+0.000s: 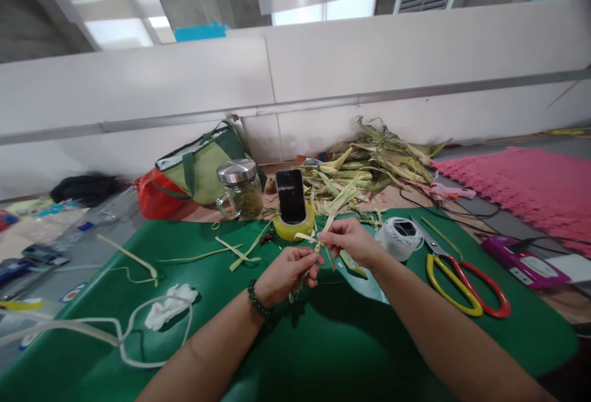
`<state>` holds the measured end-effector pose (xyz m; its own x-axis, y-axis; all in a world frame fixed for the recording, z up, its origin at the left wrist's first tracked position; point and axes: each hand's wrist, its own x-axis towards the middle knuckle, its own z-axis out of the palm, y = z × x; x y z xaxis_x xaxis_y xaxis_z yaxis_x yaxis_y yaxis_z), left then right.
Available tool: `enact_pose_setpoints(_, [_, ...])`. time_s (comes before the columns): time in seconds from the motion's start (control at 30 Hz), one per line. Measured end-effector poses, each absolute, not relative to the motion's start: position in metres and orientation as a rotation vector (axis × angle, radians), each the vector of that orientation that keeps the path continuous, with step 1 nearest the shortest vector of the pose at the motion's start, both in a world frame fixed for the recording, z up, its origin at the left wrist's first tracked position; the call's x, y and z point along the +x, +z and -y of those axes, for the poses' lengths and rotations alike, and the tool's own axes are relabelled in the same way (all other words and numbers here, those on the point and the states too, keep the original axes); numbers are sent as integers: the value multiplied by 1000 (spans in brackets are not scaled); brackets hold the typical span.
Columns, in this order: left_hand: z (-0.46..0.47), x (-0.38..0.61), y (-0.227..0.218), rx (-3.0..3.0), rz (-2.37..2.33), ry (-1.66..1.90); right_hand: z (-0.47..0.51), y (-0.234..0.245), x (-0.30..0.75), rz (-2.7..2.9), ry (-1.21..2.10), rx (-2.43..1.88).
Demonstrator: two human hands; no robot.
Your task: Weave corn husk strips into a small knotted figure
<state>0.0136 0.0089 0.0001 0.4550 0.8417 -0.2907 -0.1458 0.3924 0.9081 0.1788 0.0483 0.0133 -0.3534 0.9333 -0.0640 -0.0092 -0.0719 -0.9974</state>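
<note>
Over the green work surface (277, 340), my left hand (289, 271) pinches a small braid of pale corn husk (317, 247); its frayed tail hangs below the fingers. Close beside it, my right hand (353, 242) is closed, thumb and fingertips gripping a husk strip (330, 218) at the upper end of the braid. Loose strip ends stick out up, left and down between both hands. Just behind them, a phone (290, 196) leans upright in a roll of yellow tape (294, 228). A green bead bracelet (257, 298) circles my left wrist.
A glass mug with a metal lid (240, 189) stands back left, before a green bag (205, 168). Corn husks (369, 168) pile at the back. To the right are white string (399, 237), red-and-yellow scissors (455, 273) and a purple device (526, 260). Crumpled tissue (170, 307) lies left.
</note>
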Motion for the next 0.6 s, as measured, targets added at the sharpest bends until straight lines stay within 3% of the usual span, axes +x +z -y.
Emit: enact_pose_setpoints(0.6, [-9, 11, 6, 1201, -930, 777, -47, 6, 175, 1612, 1467, -1092])
